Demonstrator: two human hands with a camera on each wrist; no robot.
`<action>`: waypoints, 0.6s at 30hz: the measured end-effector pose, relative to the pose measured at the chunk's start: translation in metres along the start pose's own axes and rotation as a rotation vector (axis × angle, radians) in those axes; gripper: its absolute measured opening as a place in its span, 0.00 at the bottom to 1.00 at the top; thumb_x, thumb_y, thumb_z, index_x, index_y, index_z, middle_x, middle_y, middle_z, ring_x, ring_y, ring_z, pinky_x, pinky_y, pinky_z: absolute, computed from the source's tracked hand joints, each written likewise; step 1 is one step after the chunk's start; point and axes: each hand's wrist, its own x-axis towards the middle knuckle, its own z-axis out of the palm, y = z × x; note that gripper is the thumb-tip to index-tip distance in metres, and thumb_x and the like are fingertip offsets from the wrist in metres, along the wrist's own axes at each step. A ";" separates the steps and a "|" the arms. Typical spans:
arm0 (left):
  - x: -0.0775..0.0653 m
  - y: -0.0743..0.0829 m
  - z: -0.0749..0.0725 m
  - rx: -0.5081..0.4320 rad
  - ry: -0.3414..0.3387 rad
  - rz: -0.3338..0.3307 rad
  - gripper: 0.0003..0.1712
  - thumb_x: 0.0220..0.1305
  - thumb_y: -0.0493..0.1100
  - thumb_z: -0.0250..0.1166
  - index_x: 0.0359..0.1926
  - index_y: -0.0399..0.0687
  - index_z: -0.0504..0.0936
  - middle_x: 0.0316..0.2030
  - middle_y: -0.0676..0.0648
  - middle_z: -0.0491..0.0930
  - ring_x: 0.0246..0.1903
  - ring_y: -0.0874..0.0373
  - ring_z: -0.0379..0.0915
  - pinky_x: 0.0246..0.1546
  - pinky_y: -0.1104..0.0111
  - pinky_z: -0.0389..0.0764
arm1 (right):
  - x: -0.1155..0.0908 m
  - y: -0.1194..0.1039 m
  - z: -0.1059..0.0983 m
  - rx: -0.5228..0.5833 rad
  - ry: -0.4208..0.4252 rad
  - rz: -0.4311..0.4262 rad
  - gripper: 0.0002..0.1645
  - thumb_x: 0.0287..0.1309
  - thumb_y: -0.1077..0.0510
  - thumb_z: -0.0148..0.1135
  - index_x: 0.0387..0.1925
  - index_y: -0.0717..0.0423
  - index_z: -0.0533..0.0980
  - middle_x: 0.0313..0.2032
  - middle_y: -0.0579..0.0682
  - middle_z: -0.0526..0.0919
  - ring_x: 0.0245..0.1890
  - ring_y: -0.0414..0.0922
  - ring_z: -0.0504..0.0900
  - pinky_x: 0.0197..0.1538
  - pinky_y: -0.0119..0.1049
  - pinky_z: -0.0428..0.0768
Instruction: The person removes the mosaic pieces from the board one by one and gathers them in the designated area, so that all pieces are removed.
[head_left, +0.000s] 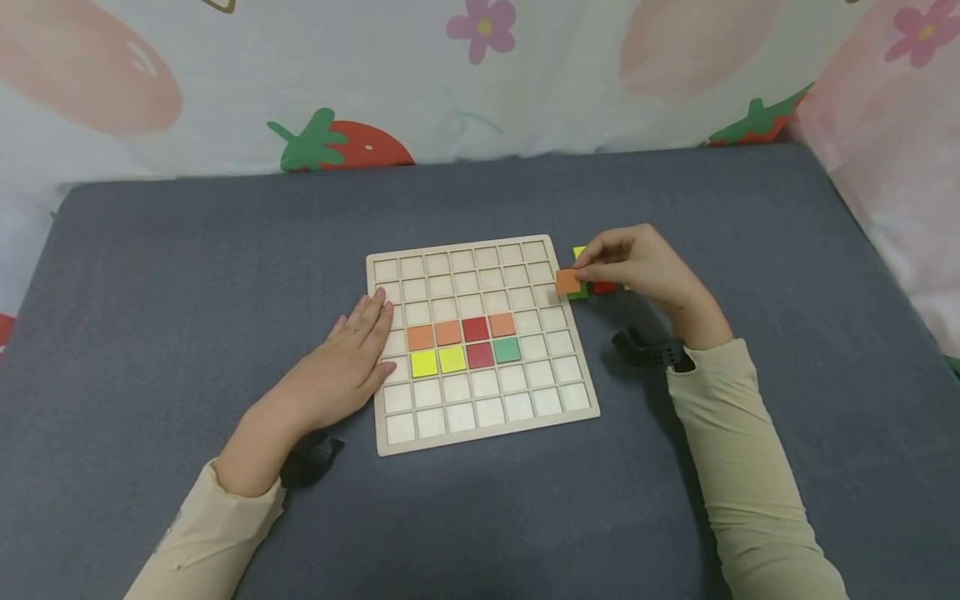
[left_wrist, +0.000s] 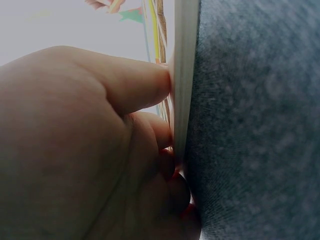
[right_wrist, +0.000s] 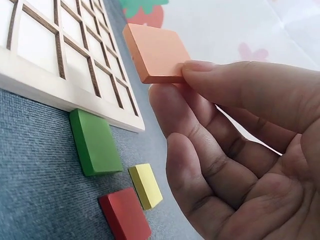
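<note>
A pale wooden grid board [head_left: 487, 433] lies on the dark cloth, its cells edged by thin raised strips. Two neighbouring rows hold coloured square tiles: orange, orange, red [head_left: 475, 329] and orange above; yellow [head_left: 423, 363], yellow, red and green [head_left: 507, 349] below. With its fingers extended, my left hand [head_left: 337, 367] rests on the board's left edge. Between thumb and fingertips my right hand [head_left: 637, 265] pinches an orange tile [right_wrist: 157, 54], raised above the board's right edge. Under that hand lie loose tiles: green [right_wrist: 96, 142], yellow [right_wrist: 146, 186] and red [right_wrist: 126, 214].
Grey-blue cloth [head_left: 187, 275] covers the table around the board. Behind the far edge hangs a white curtain [head_left: 555, 100] with strawberry and flower prints. Black straps [head_left: 648, 348] are on both wrists. Another yellow tile [head_left: 578, 252] peeks out beyond my right fingers.
</note>
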 end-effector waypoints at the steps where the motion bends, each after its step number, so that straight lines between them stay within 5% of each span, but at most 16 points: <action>1: 0.000 0.000 0.000 0.000 0.000 0.000 0.38 0.72 0.46 0.47 0.72 0.32 0.40 0.73 0.38 0.31 0.71 0.44 0.27 0.67 0.48 0.43 | 0.000 0.000 0.000 -0.001 0.001 0.002 0.06 0.54 0.65 0.67 0.33 0.67 0.81 0.30 0.50 0.84 0.30 0.45 0.79 0.30 0.35 0.75; 18: 0.000 0.000 0.000 0.001 0.003 0.004 0.38 0.72 0.46 0.47 0.72 0.32 0.40 0.73 0.38 0.31 0.71 0.44 0.27 0.67 0.48 0.43 | -0.004 0.001 -0.008 -0.033 0.032 0.040 0.06 0.53 0.65 0.68 0.32 0.67 0.81 0.29 0.48 0.84 0.31 0.44 0.79 0.33 0.35 0.76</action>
